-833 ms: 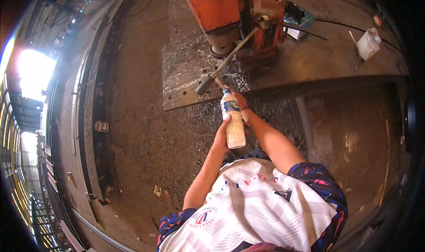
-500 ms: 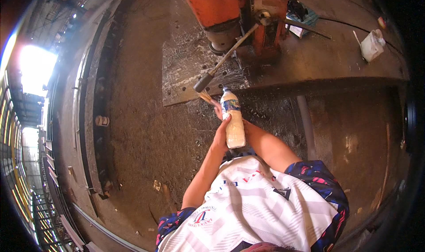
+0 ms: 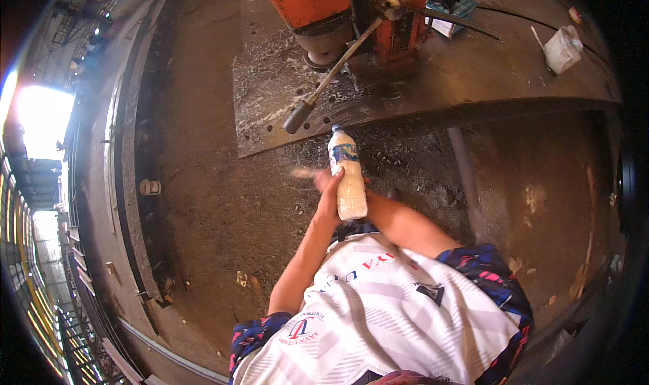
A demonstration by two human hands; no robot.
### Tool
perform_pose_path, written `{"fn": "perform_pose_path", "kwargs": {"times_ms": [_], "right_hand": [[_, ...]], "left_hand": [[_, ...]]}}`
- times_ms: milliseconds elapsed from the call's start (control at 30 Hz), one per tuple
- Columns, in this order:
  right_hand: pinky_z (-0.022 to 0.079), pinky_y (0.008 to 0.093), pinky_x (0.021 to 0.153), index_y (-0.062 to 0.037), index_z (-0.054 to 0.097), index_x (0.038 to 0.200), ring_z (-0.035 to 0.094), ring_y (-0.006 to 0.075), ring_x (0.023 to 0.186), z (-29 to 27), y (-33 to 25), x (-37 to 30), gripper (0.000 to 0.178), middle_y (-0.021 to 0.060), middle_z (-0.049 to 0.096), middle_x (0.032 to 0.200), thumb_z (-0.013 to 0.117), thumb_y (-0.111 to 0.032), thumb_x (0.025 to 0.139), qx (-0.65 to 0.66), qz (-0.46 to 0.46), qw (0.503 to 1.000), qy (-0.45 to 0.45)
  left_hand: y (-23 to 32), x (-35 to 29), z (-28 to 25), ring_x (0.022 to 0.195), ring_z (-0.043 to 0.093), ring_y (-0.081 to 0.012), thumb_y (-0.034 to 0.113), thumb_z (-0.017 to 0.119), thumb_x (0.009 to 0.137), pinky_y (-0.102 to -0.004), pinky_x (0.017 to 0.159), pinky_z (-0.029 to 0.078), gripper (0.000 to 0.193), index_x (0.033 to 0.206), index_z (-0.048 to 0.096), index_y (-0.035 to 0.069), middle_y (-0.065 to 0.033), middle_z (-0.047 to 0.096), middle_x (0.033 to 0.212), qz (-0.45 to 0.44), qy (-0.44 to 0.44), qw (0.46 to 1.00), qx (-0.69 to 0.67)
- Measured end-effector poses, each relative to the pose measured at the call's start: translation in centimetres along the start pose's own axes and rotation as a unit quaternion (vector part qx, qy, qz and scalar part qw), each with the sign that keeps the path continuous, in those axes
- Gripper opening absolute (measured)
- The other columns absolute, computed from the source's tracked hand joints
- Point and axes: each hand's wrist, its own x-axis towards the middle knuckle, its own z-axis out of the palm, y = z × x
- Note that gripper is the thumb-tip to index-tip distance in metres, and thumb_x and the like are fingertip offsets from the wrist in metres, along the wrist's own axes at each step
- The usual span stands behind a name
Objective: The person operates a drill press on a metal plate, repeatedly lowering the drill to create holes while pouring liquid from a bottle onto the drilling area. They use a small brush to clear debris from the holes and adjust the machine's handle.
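A clear plastic bottle [image 3: 351, 197] filled with pale, cream-coloured contents stands nearly upright in front of my body, with a blue cap and a blue label. My left hand [image 3: 330, 190] is closed around its left side, thumb lying across the front. Reaching in from the right, my right forearm passes behind the bottle, which hides most of that hand. Blurred fingers of my right hand [image 3: 319, 178] show beyond the bottle's left side. From them sticks out a tan brush [image 3: 301, 173], smeared by motion.
Ahead is an orange machine [image 3: 307, 6] with a long lever [image 3: 338, 70] ending in a dark grip. It stands on a holed metal plate [image 3: 260, 114] strewn with shavings. A white jug [image 3: 563, 50] sits at far right. Left lie a long beam [image 3: 138, 229] and a small white container [image 3: 150, 187].
The brush has swung down and away from the lever's grip, now pointing left. Bottle and hands have shifted slightly left and up in view, along with the machine.
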Motion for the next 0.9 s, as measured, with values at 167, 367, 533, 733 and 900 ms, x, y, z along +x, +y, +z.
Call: {"fn": "perform_pose_path", "kwargs": {"times_ms": [167,367,533,733,900], "right_hand": [[0.054,0.0505,0.065,-0.0122,0.041,0.142,0.067,0.0413,0.078,4.8,0.8,-3.2,0.05,0.0244,0.067,0.1,0.051,-0.026,0.096,-0.691,-0.18,0.698,-0.05],[0.053,0.0513,0.067,-0.0175,0.044,0.138,0.067,0.0398,0.085,6.9,-8.9,2.6,0.044,0.0207,0.069,0.101,0.051,-0.022,0.096,-0.664,-0.259,0.586,0.387],[0.056,0.0428,0.067,-0.0111,0.053,0.13,0.07,0.0285,0.082,1.7,1.7,2.1,0.04,0.0098,0.071,0.094,0.054,-0.024,0.092,0.08,0.086,0.993,0.015],[0.052,0.0496,0.065,-0.0106,0.042,0.141,0.067,0.0365,0.075,4.5,-2.8,-2.1,0.046,0.0168,0.069,0.105,0.049,-0.023,0.097,-0.726,-0.253,0.639,0.031],[0.05,0.0506,0.083,-0.0096,0.037,0.143,0.061,0.0401,0.105,-0.2,-15.8,-4.4,0.045,0.0218,0.057,0.128,0.042,-0.026,0.101,-0.633,-0.402,0.534,0.39]], "left_hand": [[0.5,-0.9,-0.2,0.083,0.069,-0.0302,0.047,0.053,0.095,-0.0417,0.072,0.06,0.058,0.128,0.047,0.0,-0.0178,0.066,0.107,0.039,-0.012,0.999,0.017],[1.2,-2.2,0.3,0.083,0.069,-0.0276,0.048,0.05,0.095,-0.0406,0.071,0.06,0.056,0.128,0.05,0.003,-0.0159,0.066,0.106,0.014,-0.001,1.0,0.011],[2.0,-2.5,-1.7,0.083,0.069,-0.0278,0.048,0.051,0.095,-0.0401,0.07,0.06,0.058,0.127,0.051,0.0,-0.0174,0.066,0.105,-0.026,-0.068,0.995,-0.066],[3.0,-3.3,-1.9,0.084,0.069,-0.0315,0.051,0.054,0.092,-0.0439,0.074,0.059,0.061,0.132,0.047,0.005,-0.0162,0.066,0.106,0.085,0.005,0.996,0.0],[2.1,-0.8,-0.4,0.087,0.069,-0.0314,0.049,0.053,0.094,-0.0446,0.07,0.06,0.058,0.131,0.046,0.005,-0.0158,0.065,0.108,0.04,-0.011,0.999,-0.019]]}}
